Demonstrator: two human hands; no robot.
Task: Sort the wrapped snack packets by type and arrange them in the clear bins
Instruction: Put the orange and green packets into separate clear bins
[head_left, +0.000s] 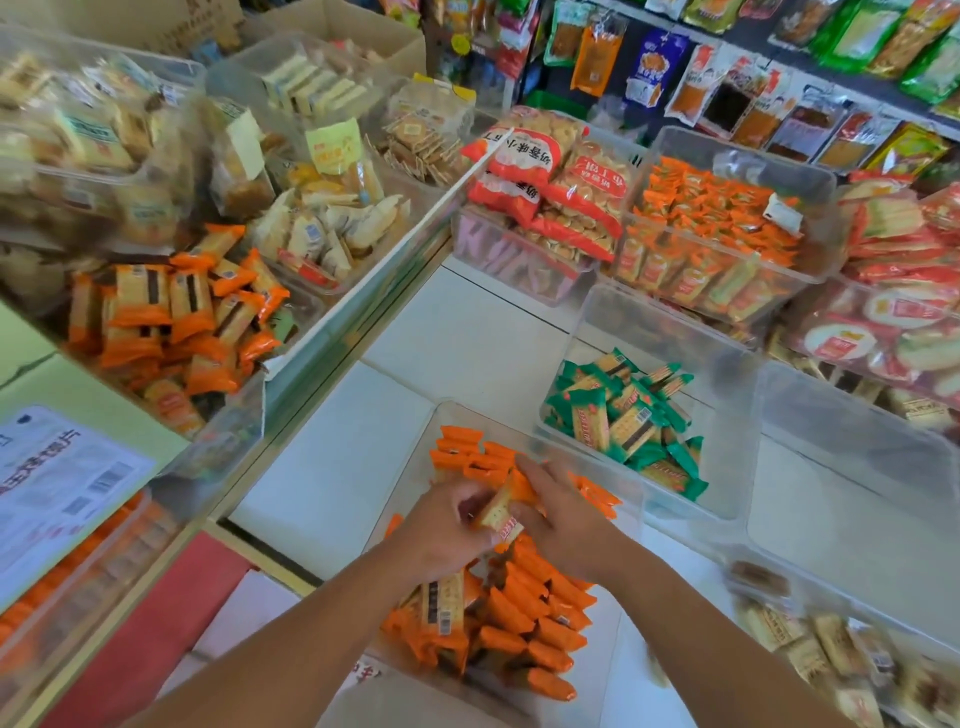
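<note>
Squarely over a clear bin (435, 418) on a white shop counter (415, 358), a person's two hands met around a single orange-wrapped cracker packet (503, 512). The left hand (445, 527) curled its fingers round the packet's near side. The right hand (563, 517) appeared to pinch the far side, fingers laid forward over the top, though motion blur hid the thumb. Neither hand had room for anything else.

The packet was held just above the loose heap of orange packets (524, 618) filling the near half of the bin. Its long axis ran away from the person, leaning slightly right. A tidier row of orange packets (462, 453) sat at the bin's far end, just beyond the right fingertips and seemingly lying crosswise to the held one. Placing it there would likely call for a short forward reach and a turn.

Green-wrapped packets (621, 415) filled the neighbouring bin (675, 332), ahead and to the right, nearer the right hand.
</note>
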